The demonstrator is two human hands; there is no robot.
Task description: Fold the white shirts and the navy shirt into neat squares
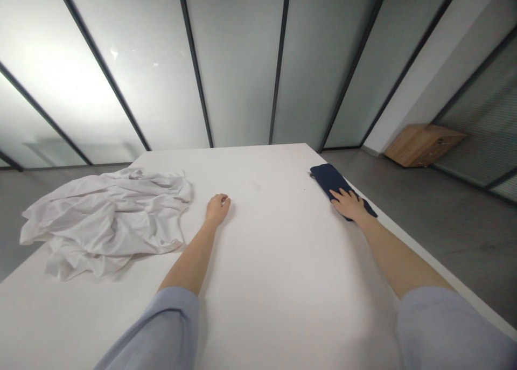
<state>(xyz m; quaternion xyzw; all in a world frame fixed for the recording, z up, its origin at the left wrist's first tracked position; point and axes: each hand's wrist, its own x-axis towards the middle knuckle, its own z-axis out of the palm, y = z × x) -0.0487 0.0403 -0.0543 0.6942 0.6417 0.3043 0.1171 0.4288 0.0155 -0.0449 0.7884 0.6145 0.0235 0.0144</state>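
Right hand (348,203) spread flat on navy cloth (325,177); best press evenly, without dragging. Left hand (217,209) loosely closed near white cloth (113,214).

Ahead of me, frosted glass panels (238,63) in dark frames (279,63) glow brightest leftward; what may be a wooden cabinet (422,142) sits on the grey floor (464,224) to my right.

Mid-tbl (277,214) passable, wht cloth (117,214) blks L, navy cloth (328,179) R
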